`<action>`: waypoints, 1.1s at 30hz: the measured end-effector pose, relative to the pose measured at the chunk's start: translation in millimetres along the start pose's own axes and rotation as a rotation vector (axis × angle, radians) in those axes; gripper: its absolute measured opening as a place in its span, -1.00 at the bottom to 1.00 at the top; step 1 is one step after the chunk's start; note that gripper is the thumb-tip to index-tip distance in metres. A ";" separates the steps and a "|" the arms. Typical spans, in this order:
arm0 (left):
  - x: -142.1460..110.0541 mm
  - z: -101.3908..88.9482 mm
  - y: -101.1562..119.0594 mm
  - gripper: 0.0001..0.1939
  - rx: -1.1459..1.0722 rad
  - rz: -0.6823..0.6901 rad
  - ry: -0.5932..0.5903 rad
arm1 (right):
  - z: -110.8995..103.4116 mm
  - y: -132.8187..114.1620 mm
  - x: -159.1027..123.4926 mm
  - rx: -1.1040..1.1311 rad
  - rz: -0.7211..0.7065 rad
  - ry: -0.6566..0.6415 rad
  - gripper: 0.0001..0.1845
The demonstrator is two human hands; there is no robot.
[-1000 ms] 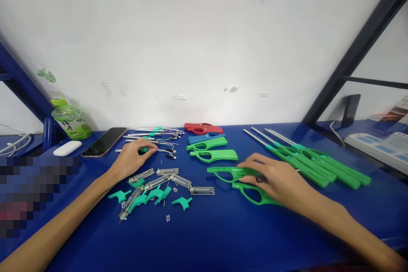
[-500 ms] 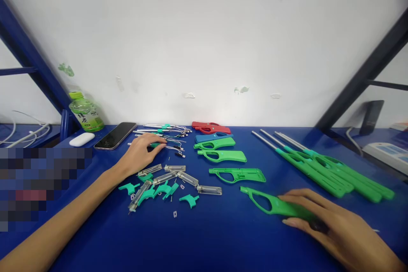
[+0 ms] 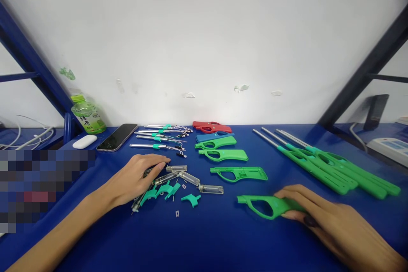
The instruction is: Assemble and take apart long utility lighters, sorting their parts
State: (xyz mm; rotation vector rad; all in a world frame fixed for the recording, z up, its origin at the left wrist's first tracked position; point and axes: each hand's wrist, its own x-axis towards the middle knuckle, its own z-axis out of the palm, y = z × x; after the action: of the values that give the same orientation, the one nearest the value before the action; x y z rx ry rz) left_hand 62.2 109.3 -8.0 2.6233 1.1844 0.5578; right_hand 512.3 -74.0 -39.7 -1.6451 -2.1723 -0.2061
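My right hand [image 3: 321, 216] is closed around the wide end of a green lighter handle [image 3: 259, 205], whose trigger loop and narrow tip point left. My left hand [image 3: 137, 178] is low over a loose pile of parts, thumb and fingertips close together; anything between them is too small or hidden to name. Beneath and beside it are clear lighter fuel tanks [image 3: 188, 178] and teal triggers [image 3: 191, 199], some covered by the hand. Just behind lie metal lighter tubes [image 3: 143, 145] with wires and teal collars. An opened green handle half [image 3: 240, 174] rests between my hands.
Green, blue and red handles [image 3: 212, 127] line up toward the wall. Several long green lighters [image 3: 314, 165] with metal tubes lie at right. At left are a phone [image 3: 117, 137], a white case [image 3: 84, 141] and a green-capped bottle [image 3: 88, 115]. Blue frame posts flank the table.
My left hand has come back toward me from the metal tubes to the pile of tanks and triggers. My right hand has shifted slightly left, still gripping the green handle.
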 end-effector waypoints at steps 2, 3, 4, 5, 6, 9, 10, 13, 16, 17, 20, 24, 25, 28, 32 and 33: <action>-3.5 -2.2 -0.3 -0.49 -0.015 0.009 0.009 | -7.4 2.2 9.0 0.070 -0.052 -0.028 -0.62; -4.6 -2.9 -0.4 -0.49 -0.023 0.013 0.020 | -10.3 3.8 15.0 0.087 -0.068 -0.035 -0.69; -5.3 -3.3 -0.4 -0.49 -0.032 0.015 0.034 | -12.3 5.5 22.0 0.086 -0.070 -0.042 -0.72; -5.5 -3.2 -0.6 -0.49 -0.042 0.015 0.051 | -13.2 7.0 29.9 0.080 -0.072 -0.053 -0.71; -5.2 -2.7 -1.0 -0.51 -0.050 0.016 0.071 | -13.1 7.9 38.6 0.073 -0.076 -0.072 -0.71; -3.0 0.6 -3.3 -0.54 -0.069 0.026 0.116 | -8.7 6.3 65.5 0.059 -0.090 -0.138 -0.72; -2.3 1.7 -4.2 -0.56 -0.074 0.034 0.124 | -6.7 4.2 73.3 0.060 -0.096 -0.154 -0.72; -1.7 3.3 -6.5 -0.59 -0.085 0.056 0.134 | -1.0 -4.7 89.2 0.064 -0.119 -0.192 -0.72; -2.9 2.2 -7.3 -0.62 -0.090 0.064 0.146 | 2.9 -12.5 94.5 0.060 -0.125 -0.213 -0.75; -3.3 1.7 -7.2 -0.63 -0.092 0.066 0.149 | 3.9 -14.0 94.8 0.058 -0.125 -0.218 -0.76; -3.9 0.6 -6.2 -0.63 -0.097 0.072 0.153 | 6.1 -15.2 93.9 0.054 -0.128 -0.236 -0.78; -4.0 0.0 -1.7 -0.62 -0.104 0.072 0.156 | 7.1 -13.5 93.2 0.051 -0.130 -0.248 -0.75; -4.0 -0.2 -0.2 -0.62 -0.105 0.071 0.158 | 7.1 -13.3 93.3 0.051 -0.129 -0.248 -0.74; -4.1 -1.3 3.5 -0.61 -0.105 0.063 0.162 | 6.9 -13.6 94.1 0.054 -0.125 -0.250 -0.72; -4.0 -2.3 5.6 -0.60 -0.098 0.051 0.159 | 7.0 -14.0 94.1 0.060 -0.116 -0.247 -0.71; -4.0 -2.4 5.8 -0.60 -0.098 0.048 0.159 | 7.2 -13.8 93.7 0.060 -0.116 -0.246 -0.71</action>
State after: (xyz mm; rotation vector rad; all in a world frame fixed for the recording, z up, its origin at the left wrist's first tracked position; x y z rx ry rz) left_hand 62.7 102.6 -4.9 2.5701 1.1091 0.8260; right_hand 476.7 7.7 -6.7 -1.5839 -2.4321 0.0316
